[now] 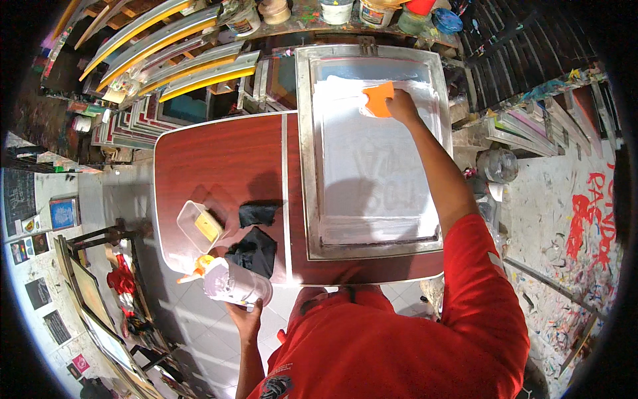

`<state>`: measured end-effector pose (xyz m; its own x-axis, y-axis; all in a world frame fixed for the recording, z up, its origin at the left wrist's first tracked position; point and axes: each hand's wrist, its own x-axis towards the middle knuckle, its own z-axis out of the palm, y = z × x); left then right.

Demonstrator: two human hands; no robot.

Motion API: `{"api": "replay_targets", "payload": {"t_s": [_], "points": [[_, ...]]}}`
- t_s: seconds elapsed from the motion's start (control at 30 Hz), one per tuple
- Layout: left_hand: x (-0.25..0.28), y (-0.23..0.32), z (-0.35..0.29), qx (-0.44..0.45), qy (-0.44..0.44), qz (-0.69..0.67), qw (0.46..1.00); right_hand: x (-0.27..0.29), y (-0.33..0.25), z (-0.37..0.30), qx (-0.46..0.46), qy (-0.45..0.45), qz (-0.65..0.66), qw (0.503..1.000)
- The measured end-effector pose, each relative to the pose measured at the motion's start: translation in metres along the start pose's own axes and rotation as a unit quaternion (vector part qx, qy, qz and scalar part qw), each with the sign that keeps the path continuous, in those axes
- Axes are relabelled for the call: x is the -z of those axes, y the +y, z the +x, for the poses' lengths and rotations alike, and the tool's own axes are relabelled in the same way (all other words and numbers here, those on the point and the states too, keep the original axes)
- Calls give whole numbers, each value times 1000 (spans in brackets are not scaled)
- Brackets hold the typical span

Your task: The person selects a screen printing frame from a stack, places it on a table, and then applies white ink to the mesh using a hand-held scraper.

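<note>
My right hand [401, 108] is stretched far forward, its fingers closed on a flat orange scraper [379, 100]. The scraper's edge rests near the upper part of a large framed printing screen [306, 166]. White paste [335, 89] is spread across the top of the mesh around it, and faint pale lettering shows lower down. Low at the left, my left hand [246, 321] grips a whitish plastic tub [229, 284], tilted and smeared. An orange-and-white tool [194, 271] sticks out over the tub's rim; its exact kind I cannot tell.
The screen lies on a red-brown table [199, 146]. A clear box [193, 229] with a yellow sponge [211, 228] and black cloths [254, 251] lie at its left. Shelved pots [335, 11] line the back; stacked frames [525, 133] stand right, a rack [100, 312] left.
</note>
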<state>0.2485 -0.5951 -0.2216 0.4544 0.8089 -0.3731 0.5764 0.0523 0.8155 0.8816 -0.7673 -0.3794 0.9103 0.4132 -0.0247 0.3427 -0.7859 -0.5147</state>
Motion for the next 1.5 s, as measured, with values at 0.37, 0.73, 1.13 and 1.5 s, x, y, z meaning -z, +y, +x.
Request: {"api": "replay_targets", "payload": {"t_s": [0.37, 0.73, 1.13, 1.5], "points": [[4, -9, -3, -19, 5, 5, 1000, -24, -80, -6, 4, -44, -21, 999], [-4, 8, 14, -43, 1, 11, 999, -37, -73, -55, -113, -139, 400, 899], [-151, 113, 153, -268, -127, 60, 953, 81, -114, -84, 4, -71, 388, 919], [-169, 210, 121, -336, -158, -31, 928, 229, -237, -191, 300, 144, 112, 936]]}}
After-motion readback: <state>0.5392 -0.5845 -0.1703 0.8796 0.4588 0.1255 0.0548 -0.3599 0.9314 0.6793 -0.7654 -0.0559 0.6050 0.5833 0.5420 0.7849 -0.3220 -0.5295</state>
